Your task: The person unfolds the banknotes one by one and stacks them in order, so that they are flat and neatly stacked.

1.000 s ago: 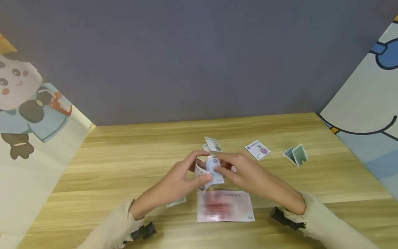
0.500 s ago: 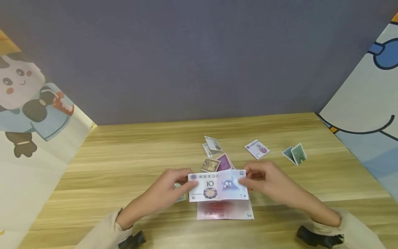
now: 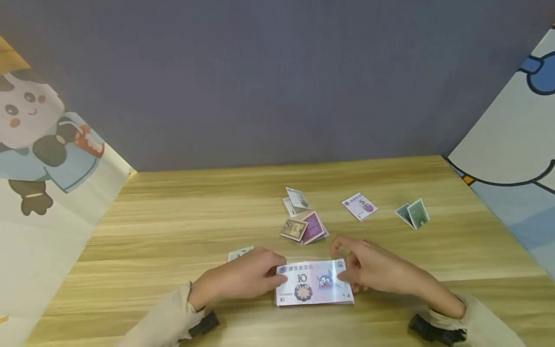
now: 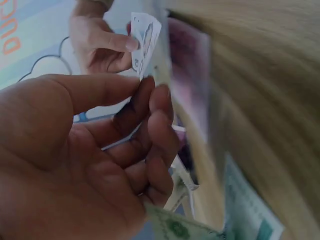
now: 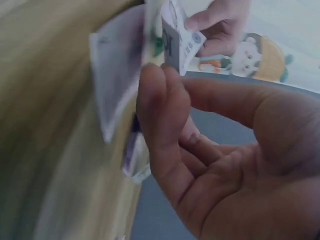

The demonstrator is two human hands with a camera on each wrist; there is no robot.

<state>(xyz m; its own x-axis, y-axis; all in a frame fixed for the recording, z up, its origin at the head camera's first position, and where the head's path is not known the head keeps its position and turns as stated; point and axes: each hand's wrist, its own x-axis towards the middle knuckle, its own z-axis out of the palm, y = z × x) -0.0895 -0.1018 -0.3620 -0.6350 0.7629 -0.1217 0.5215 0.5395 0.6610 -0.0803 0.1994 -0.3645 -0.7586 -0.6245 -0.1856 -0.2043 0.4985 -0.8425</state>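
White-and-lilac rectangular paper note [image 3: 314, 289], printed with 10, is held in the head view between the left hand [image 3: 243, 273] at its left end and the right hand [image 3: 381, 267] at its right end. Both grips are narrow, with each thumb over the note's upper face. Just beyond the grip lie 2 overlapping pieces, a brown folded paper note [image 3: 294, 229] and a magenta folded paper note [image 3: 312, 228]; behind them is a grey-and-white folded paper note [image 3: 298, 199]. Beyond the right hand are a flat lilac paper note [image 3: 360, 206] printed with 5 and, farther right, a dark green folded paper note [image 3: 418, 214]. A pale green paper note [image 3: 239, 253] is partly hidden by the left hand, on the yellowish wood-grain table [image 3: 195, 207].

In the left wrist view, the left thumb and fingers pinch 1 end of the note. A blurred pink paper note [image 4: 189, 65] is near the pinch.

In the right wrist view, the right thumb and fingers pinch the opposite end, by a printed 10.
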